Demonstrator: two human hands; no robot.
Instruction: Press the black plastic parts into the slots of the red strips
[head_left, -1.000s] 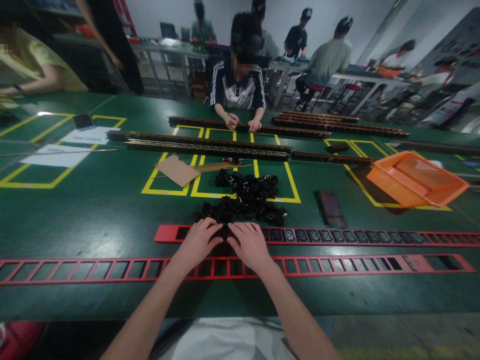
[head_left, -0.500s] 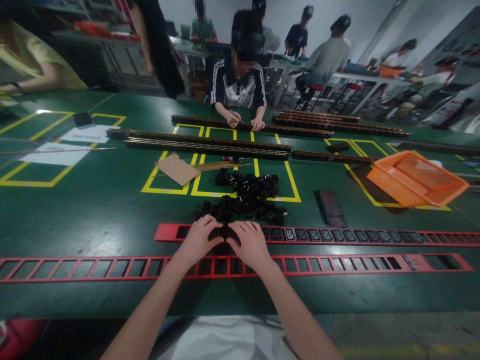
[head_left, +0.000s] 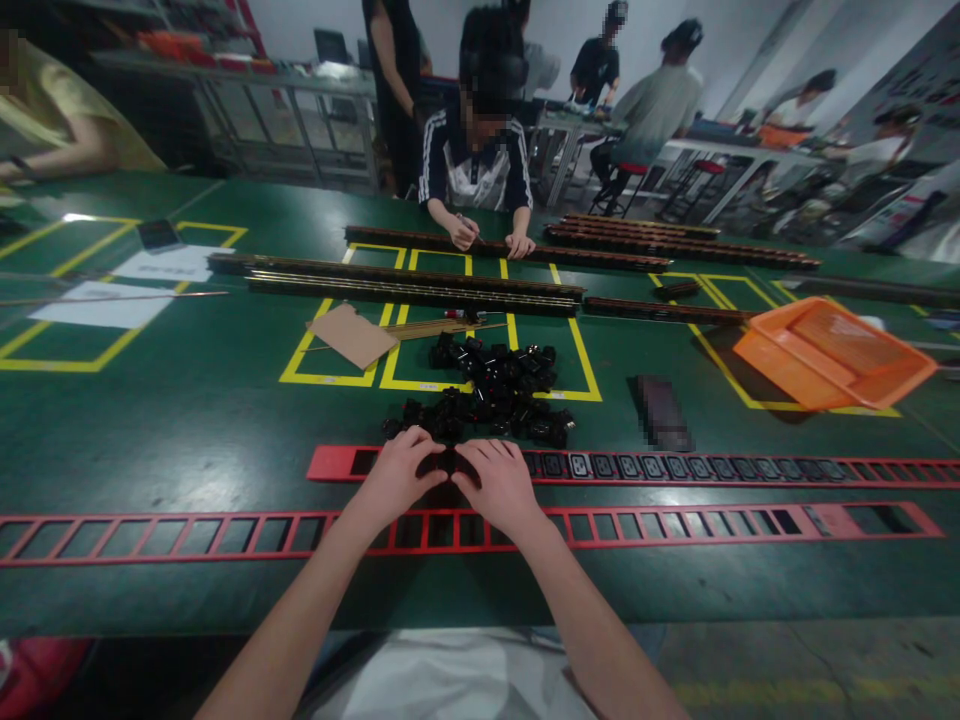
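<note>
Workers (head_left: 658,105) at benches (head_left: 300,84) and heaped black parts (head_left: 491,382) show a workshop

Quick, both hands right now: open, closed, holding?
Left hand: curled at the far red strip; grip cannot be told.
Right hand: curled there too; its grip is hidden.

The one view looks from the wearer's head, facing forward and down over the green worktable (head_left: 225,430). It sits above the wearer's pale shirt (head_left: 450,675), whose front shows at the bottom edge, so the forearms (head_left: 300,600) run away from it. The left hand (head_left: 399,472) and right hand (head_left: 495,482) lie near, just below the view's middle. Farther out it faces a co-worker (head_left: 476,180) across the table, then the back wall (head_left: 731,70) of the room, and the side edges look stretched, probably by a wide lens, though blur there leaves that uncertain
</note>
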